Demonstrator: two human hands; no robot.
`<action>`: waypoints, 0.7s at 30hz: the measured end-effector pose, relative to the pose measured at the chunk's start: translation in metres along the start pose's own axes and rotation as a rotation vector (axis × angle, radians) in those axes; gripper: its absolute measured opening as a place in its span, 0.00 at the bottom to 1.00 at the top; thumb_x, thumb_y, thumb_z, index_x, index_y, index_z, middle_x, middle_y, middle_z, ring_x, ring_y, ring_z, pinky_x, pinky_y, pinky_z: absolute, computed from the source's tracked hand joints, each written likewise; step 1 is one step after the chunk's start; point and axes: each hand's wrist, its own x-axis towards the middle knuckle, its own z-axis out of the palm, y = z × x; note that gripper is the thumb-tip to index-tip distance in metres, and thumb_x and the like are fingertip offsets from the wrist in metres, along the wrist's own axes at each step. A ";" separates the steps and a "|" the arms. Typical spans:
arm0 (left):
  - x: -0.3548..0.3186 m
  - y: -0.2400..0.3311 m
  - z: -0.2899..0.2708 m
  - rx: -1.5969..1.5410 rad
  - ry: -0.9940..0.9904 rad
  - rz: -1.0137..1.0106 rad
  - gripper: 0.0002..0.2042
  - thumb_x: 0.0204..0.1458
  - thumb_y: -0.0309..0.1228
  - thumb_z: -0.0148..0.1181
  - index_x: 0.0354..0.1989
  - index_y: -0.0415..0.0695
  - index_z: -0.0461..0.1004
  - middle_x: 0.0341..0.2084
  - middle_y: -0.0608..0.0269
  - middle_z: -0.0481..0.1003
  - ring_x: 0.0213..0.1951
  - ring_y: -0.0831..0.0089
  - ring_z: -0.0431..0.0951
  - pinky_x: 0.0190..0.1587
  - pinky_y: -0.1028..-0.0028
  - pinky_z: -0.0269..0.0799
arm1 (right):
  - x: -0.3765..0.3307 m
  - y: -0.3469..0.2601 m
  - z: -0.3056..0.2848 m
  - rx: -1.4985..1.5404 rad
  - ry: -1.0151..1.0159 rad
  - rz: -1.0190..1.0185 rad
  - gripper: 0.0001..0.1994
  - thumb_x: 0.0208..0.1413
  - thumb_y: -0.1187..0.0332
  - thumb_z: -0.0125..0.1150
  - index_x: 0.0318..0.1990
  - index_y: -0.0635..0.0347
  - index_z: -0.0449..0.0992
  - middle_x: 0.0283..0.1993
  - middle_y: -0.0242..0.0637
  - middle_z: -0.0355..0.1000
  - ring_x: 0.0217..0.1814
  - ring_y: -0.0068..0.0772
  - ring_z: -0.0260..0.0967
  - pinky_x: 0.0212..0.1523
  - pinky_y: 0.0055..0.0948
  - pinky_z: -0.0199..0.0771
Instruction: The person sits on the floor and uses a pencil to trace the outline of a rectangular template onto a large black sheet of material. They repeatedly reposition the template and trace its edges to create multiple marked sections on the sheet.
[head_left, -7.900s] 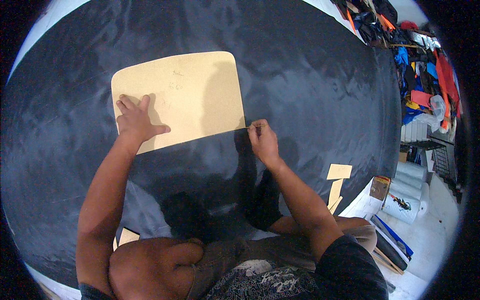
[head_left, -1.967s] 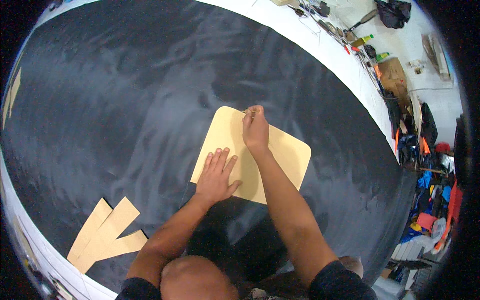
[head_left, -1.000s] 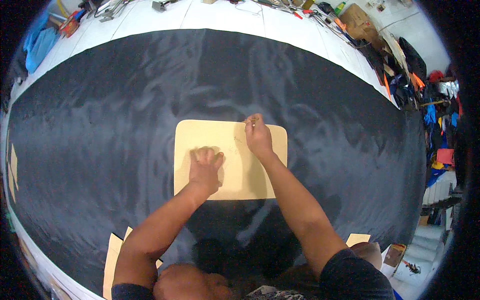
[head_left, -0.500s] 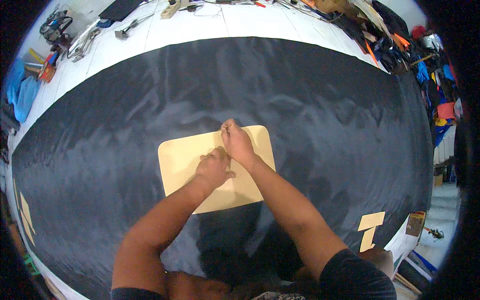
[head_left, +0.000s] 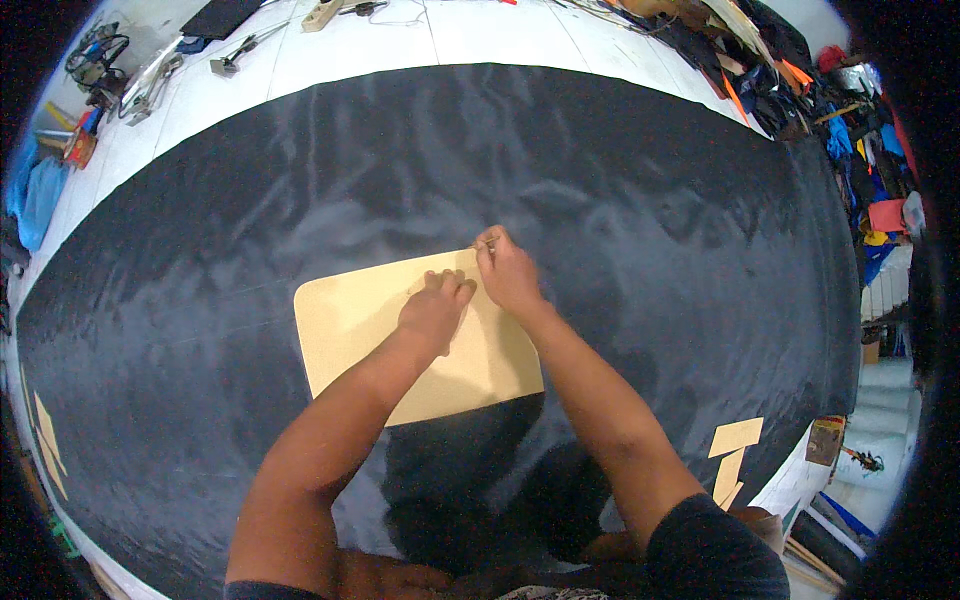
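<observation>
A yellowish, board-like panel with rounded corners (head_left: 350, 320) lies on a wide sheet of black material (head_left: 200, 270). My left hand (head_left: 438, 312) presses on the panel's middle, fingers spread and resting on it, holding nothing. At the panel's far edge, toward its right corner, my right hand (head_left: 508, 272) is closed in a pinch. Something small and thin seems to sit between its fingertips, too small to name. My right hand covers that corner of the panel.
Small yellowish pieces (head_left: 736, 438) lie at the sheet's near right, and more strips (head_left: 48, 445) at its left edge. White floor tiles (head_left: 380, 45) show beyond the sheet. A jumbled heap of materials (head_left: 800, 100) stands far right, with a blue plastic bag (head_left: 40, 200) far left.
My right hand has slid rightward along the panel's far edge, still pinched. My left hand has shifted slightly up and right on the panel, and the whole view has moved a little.
</observation>
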 end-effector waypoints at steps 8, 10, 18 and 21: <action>0.017 0.018 -0.008 0.107 -0.099 -0.029 0.57 0.34 0.29 0.79 0.76 0.63 0.51 0.75 0.53 0.47 0.72 0.41 0.55 0.58 0.54 0.79 | 0.002 0.020 -0.013 0.105 0.019 -0.026 0.09 0.67 0.64 0.54 0.48 0.58 0.70 0.44 0.54 0.78 0.46 0.62 0.76 0.45 0.53 0.76; 0.017 0.021 -0.007 0.124 -0.100 -0.007 0.55 0.38 0.28 0.77 0.77 0.63 0.49 0.77 0.56 0.43 0.74 0.41 0.51 0.59 0.49 0.78 | 0.000 0.029 -0.021 0.115 0.035 -0.024 0.08 0.67 0.65 0.54 0.48 0.58 0.70 0.44 0.54 0.78 0.47 0.62 0.77 0.45 0.53 0.76; 0.024 0.036 -0.021 0.033 -0.190 -0.024 0.47 0.50 0.49 0.69 0.77 0.59 0.49 0.78 0.63 0.42 0.76 0.43 0.45 0.56 0.38 0.77 | 0.004 0.032 -0.023 0.040 -0.008 0.004 0.09 0.67 0.65 0.54 0.49 0.58 0.71 0.43 0.49 0.80 0.46 0.55 0.78 0.47 0.46 0.76; 0.026 0.036 -0.014 0.069 -0.147 -0.037 0.48 0.50 0.55 0.68 0.77 0.60 0.47 0.77 0.62 0.45 0.75 0.43 0.48 0.55 0.39 0.78 | 0.002 0.037 -0.027 0.096 0.043 -0.027 0.09 0.67 0.65 0.54 0.48 0.59 0.70 0.43 0.53 0.78 0.47 0.62 0.76 0.46 0.52 0.75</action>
